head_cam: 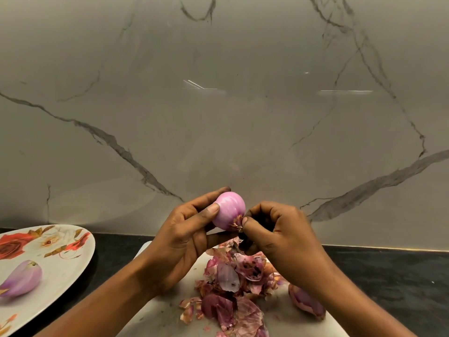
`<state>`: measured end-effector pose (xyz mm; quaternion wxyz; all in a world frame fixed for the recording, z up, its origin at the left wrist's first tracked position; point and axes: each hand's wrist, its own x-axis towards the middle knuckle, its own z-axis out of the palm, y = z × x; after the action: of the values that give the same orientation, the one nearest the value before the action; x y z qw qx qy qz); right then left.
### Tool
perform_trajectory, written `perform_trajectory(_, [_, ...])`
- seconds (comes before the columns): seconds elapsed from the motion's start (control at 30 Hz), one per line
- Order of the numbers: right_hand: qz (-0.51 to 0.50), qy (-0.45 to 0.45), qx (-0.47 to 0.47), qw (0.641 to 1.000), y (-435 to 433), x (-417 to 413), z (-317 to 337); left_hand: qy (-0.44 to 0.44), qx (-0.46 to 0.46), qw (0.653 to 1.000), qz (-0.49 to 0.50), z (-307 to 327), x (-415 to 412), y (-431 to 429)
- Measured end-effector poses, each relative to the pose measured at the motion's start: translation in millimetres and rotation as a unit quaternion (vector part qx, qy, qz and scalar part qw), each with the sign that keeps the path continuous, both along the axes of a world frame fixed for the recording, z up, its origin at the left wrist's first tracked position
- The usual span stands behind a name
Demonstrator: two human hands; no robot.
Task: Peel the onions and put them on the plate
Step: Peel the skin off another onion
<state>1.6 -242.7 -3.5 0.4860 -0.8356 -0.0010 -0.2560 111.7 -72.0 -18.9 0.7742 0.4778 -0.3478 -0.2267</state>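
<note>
The left hand (182,232) grips an onion (229,209) above the board (155,310), while the right hand (281,237) pinches dry skin (237,223) at its end. A second onion (21,278) lies on the plate (63,271), far left.

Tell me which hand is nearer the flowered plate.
Left. The left hand, gripping the round onion, lies right of the plate; the right hand, pinching that onion's skin, is farther right.

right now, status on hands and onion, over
Left hand holds the onion, nearly bare. Right hand pinches the last skin at its end. Peeled onion on the plate, unpeeled onion on the board by the peels. Nothing in the way.
</note>
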Motion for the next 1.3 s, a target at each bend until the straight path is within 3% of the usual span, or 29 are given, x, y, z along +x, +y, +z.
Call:
perform_trajectory(0.1, [0.061, 0.05, 0.186, 0.979, 4.6, 1.0, 8.0, 0.028, -0.026, 0.999, -0.033, 1.2, 3.0, 2.2])
perform_trajectory(0.2, [0.088, 0.068, 0.26, 0.959, 3.8, 0.2, 10.6, 0.03, -0.052, 0.997, -0.052, 0.9, 5.5, 3.4])
perform_trajectory(0.3, [0.086, 0.061, 0.259, 0.96, 0.1, -0.7, 10.7, 0.03, -0.063, 0.997, -0.046, 0.2, 7.7, 3.9])
perform_trajectory(0.47, [0.044, 0.012, 0.134, 0.99, 0.0, -4.4, 10.2, 0.018, -0.048, 0.999, -0.019, 0.9, 7.0, 3.5])
perform_trajectory(0.7, [0.05, 0.002, 0.13, 0.99, -5.1, -3.2, 5.5, -0.015, -0.011, 1.0, 0.012, 2.5, 0.2, 2.6])
perform_trajectory(0.87, [0.063, 0.001, 0.164, 0.984, -5.3, -3.6, 6.2, -0.035, 0.006, 0.999, 0.037, 4.2, -4.8, 1.3])
perform_trajectory(1.13, [0.09, 0.063, 0.342, 0.933, -3.4, -1.1, 9.2, -0.014, -0.039, 0.999, -0.008, 5.1, -3.6, 6.7])
perform_trajectory(1.3, [0.111, 0.06, 0.36, 0.924, -3.4, -2.0, 8.4, -0.016, -0.054, 0.998, -0.014, 5.6, -3.7, 7.5])
